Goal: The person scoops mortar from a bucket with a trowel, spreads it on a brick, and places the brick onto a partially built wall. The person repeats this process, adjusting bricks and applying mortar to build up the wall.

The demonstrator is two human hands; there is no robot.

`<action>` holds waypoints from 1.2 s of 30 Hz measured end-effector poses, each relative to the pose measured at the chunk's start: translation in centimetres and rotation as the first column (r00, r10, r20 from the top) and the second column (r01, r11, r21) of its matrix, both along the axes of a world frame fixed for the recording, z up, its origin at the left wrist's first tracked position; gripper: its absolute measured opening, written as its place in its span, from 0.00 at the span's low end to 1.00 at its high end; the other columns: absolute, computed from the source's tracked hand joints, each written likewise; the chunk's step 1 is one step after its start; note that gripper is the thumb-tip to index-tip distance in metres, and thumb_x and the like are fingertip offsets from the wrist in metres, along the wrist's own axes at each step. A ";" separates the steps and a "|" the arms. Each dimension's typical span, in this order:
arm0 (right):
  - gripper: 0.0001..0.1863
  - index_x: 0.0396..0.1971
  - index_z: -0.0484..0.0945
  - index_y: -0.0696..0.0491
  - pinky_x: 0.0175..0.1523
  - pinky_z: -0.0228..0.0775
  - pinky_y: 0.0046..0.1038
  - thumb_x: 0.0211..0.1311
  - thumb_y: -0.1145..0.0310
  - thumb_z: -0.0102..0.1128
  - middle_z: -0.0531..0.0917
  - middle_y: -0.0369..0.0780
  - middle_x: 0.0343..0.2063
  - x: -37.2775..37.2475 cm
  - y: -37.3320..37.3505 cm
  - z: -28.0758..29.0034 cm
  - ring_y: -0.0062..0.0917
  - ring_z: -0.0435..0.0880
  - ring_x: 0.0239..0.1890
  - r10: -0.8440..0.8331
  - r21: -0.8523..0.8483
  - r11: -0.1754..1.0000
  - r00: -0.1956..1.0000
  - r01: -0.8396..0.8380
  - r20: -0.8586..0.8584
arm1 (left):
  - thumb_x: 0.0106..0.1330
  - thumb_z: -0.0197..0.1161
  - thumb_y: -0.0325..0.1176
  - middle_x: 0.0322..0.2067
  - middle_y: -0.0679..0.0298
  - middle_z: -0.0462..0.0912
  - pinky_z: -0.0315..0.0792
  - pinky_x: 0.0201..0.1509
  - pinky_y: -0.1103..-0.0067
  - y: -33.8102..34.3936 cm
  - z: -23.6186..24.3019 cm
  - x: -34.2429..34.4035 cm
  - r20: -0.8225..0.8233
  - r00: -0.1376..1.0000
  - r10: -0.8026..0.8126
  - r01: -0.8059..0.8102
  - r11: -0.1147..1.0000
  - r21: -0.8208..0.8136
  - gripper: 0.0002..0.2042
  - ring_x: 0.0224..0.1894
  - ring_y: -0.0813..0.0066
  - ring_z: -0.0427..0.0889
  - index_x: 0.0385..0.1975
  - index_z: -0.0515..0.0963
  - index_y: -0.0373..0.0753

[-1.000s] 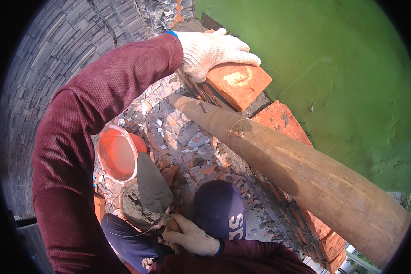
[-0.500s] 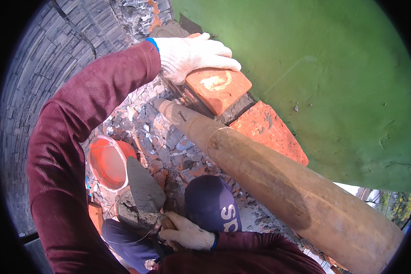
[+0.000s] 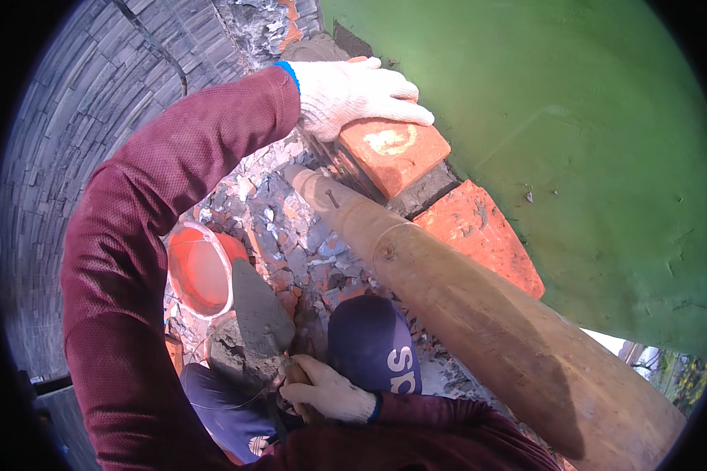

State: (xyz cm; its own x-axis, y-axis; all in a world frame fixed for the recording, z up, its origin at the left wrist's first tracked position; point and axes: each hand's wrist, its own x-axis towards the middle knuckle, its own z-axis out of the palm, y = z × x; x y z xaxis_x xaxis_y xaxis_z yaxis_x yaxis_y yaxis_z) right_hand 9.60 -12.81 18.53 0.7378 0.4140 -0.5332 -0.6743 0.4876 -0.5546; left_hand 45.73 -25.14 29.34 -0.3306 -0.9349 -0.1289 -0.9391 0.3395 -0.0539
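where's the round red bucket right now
In the head view, the round red bucket is left of centre, right of the maroon left sleeve and just up-left of the grey mortar-smeared trowel.

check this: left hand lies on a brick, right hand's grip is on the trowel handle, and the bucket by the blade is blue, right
Only the colour is wrong: in the head view, the bucket by the blade is orange-red with a pale rim. The rest stands: left hand lies on a brick, right hand's grip is on the trowel handle.
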 end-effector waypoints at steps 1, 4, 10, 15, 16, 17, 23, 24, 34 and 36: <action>0.21 0.52 0.69 0.62 0.28 0.75 0.26 0.70 0.65 0.65 0.79 0.37 0.25 0.1 0.0 -0.2 0.21 0.81 0.24 0.005 0.001 1.000 1.000 -0.005 0.000 | 0.41 0.77 0.20 0.66 0.57 0.68 0.64 0.71 0.56 -0.2 -0.3 0.3 0.006 1.000 -0.009 0.010 1.000 -0.010 0.55 0.67 0.55 0.72 0.76 0.61 0.54; 0.19 0.51 0.69 0.60 0.28 0.75 0.26 0.70 0.65 0.65 0.79 0.38 0.25 0.0 0.2 -0.4 0.21 0.80 0.23 0.005 -0.010 1.000 1.000 -0.005 0.004 | 0.40 0.78 0.21 0.66 0.57 0.68 0.65 0.71 0.59 -0.3 -1.0 0.6 0.008 1.000 -0.015 0.015 0.999 -0.031 0.55 0.65 0.54 0.73 0.76 0.62 0.54; 0.30 0.65 0.63 0.60 0.28 0.76 0.26 0.71 0.66 0.65 0.80 0.38 0.28 0.2 0.5 -0.2 0.20 0.79 0.24 0.051 0.031 0.998 0.999 -0.051 -0.005 | 0.42 0.78 0.22 0.68 0.57 0.68 0.69 0.71 0.58 0.7 -0.2 -0.2 0.003 0.995 0.101 -0.101 0.995 -0.002 0.54 0.60 0.50 0.74 0.76 0.62 0.54; 0.34 0.70 0.59 0.58 0.28 0.75 0.27 0.70 0.65 0.64 0.82 0.41 0.35 -0.4 -1.5 2.6 0.21 0.81 0.23 0.150 -0.265 0.960 0.969 -0.095 0.198 | 0.46 0.77 0.26 0.71 0.54 0.69 0.69 0.75 0.61 3.7 0.7 1.7 -0.211 0.958 0.192 -0.242 0.939 -0.245 0.48 0.69 0.47 0.71 0.74 0.67 0.50; 0.33 0.70 0.61 0.57 0.28 0.75 0.26 0.70 0.65 0.64 0.82 0.41 0.38 -1.0 -2.6 3.4 0.21 0.81 0.23 0.174 -0.344 0.935 0.957 -0.087 0.233 | 0.48 0.76 0.27 0.71 0.54 0.69 0.68 0.75 0.62 4.0 0.5 2.4 -0.273 0.940 0.204 -0.283 0.915 -0.288 0.46 0.70 0.48 0.71 0.74 0.68 0.49; 0.35 0.72 0.60 0.55 0.37 0.79 0.29 0.70 0.65 0.64 0.82 0.42 0.43 -1.8 -3.9 4.3 0.24 0.84 0.30 0.238 -0.513 0.858 0.908 -0.030 0.345 | 0.50 0.75 0.28 0.71 0.54 0.69 0.68 0.75 0.63 4.8 0.2 3.0 -0.332 0.916 0.226 -0.333 0.888 -0.315 0.44 0.70 0.49 0.71 0.74 0.68 0.49; 0.35 0.68 0.72 0.57 0.57 0.79 0.42 0.62 0.62 0.71 0.85 0.53 0.53 -9.9 -11.2 15.5 0.52 0.86 0.54 0.328 -0.899 0.414 0.898 0.142 0.292 | 0.59 0.74 0.35 0.72 0.53 0.69 0.64 0.78 0.63 9.8 -3.6 1.3 -0.396 0.821 0.412 -0.526 0.816 -0.241 0.35 0.73 0.51 0.69 0.71 0.74 0.48; 0.35 0.66 0.74 0.58 0.55 0.80 0.39 0.59 0.64 0.72 0.86 0.53 0.51 -13.0 -11.9 17.3 0.49 0.88 0.53 0.348 -0.953 0.246 0.902 0.175 0.255 | 0.60 0.74 0.35 0.72 0.53 0.69 0.64 0.78 0.63 8.8 -4.7 1.4 -0.422 0.823 0.380 -0.522 0.798 -0.301 0.34 0.73 0.51 0.69 0.70 0.74 0.48; 0.39 0.75 0.65 0.57 0.30 0.68 0.18 0.63 0.65 0.62 0.79 0.37 0.40 -18.3 -10.7 17.0 0.15 0.74 0.29 -0.309 -0.809 -0.090 0.756 0.581 0.577 | 0.65 0.70 0.40 0.65 0.58 0.76 0.67 0.71 0.60 7.8 -9.2 -2.6 -0.584 0.762 0.280 -0.611 0.611 -0.503 0.25 0.69 0.55 0.72 0.63 0.79 0.46; 0.35 0.75 0.66 0.54 0.29 0.71 0.19 0.69 0.64 0.59 0.80 0.39 0.41 -13.0 -13.7 15.9 0.16 0.76 0.27 -0.038 -0.810 -0.238 0.828 0.537 0.560 | 0.65 0.69 0.38 0.65 0.57 0.76 0.69 0.71 0.61 8.2 -9.0 -3.0 -0.671 0.681 0.293 -0.666 0.629 -0.401 0.24 0.68 0.54 0.73 0.63 0.79 0.45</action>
